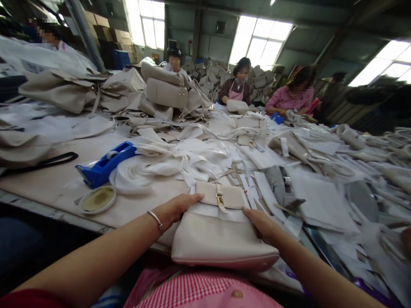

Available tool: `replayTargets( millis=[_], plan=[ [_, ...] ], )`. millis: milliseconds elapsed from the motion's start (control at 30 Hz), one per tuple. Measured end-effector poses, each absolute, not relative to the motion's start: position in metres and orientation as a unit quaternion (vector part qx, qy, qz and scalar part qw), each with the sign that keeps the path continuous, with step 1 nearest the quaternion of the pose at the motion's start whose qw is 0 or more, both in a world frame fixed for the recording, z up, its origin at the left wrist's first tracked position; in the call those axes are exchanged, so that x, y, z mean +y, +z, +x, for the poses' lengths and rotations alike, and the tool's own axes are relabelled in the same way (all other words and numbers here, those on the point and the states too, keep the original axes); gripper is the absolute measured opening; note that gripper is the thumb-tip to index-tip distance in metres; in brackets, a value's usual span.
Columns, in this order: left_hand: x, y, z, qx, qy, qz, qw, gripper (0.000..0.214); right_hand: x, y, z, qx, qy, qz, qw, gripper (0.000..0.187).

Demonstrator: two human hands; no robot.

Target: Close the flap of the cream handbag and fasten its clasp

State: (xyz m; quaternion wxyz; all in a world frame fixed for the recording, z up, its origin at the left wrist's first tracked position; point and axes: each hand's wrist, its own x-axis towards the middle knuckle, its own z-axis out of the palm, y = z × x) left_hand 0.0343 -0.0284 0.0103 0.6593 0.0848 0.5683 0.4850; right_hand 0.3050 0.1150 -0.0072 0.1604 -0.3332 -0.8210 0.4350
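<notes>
A cream leather handbag with a gold clasp lies at the near table edge, its base toward me. My left hand grips its left side, fingers curled over the upper corner. My right hand holds the right side the same way. A silver bangle sits on my left wrist. White paper sheets lie just beyond the bag.
A blue tape dispenser and a round glue dish sit to the left. Heaps of cream bags, straps and white wrapping cover the long table. Several other people work at the far end.
</notes>
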Motion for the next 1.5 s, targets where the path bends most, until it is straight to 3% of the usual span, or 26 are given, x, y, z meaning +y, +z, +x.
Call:
replayTargets(
  millis=[100,233,367,467,667,900,1133,1367,1500],
  plan=[
    [-0.031,0.019,0.044,0.566,0.459,0.085,0.680,0.040,0.099,-0.001,0.303,-0.719,0.562,-0.391,0.121,0.043],
    [-0.049,0.036,0.058,0.548,0.450,0.114,0.696,0.040,0.083,0.016,0.307,-0.425,0.774,-0.460,0.096,0.033],
    [-0.069,0.051,0.065,0.478,0.500,0.139,0.708,0.045,0.068,0.034,0.313,-0.379,0.820,-0.401,0.149,0.032],
    [-0.076,0.060,0.067,0.442,0.541,0.194,0.688,0.056,0.061,0.041,0.318,-0.396,0.839,-0.339,0.154,0.043],
    [-0.053,0.073,0.070,0.437,0.564,0.247,0.656,0.070,0.076,0.050,0.323,-0.442,0.818,-0.304,0.206,0.068],
    [0.040,0.110,0.048,0.525,0.529,0.225,0.628,0.064,0.165,0.083,0.300,-0.450,0.821,-0.264,0.233,0.060],
    [0.165,0.179,0.051,0.564,0.484,0.214,0.634,0.069,0.277,0.126,0.307,-0.427,0.794,-0.298,0.315,0.056],
    [0.262,0.197,0.097,0.523,0.494,0.170,0.673,0.045,0.367,0.183,0.367,-0.469,0.720,-0.365,0.357,0.056],
    [0.292,0.178,0.106,0.579,0.524,0.152,0.607,0.021,0.433,0.204,0.415,-0.514,0.623,-0.441,0.392,0.049]
  ],
)
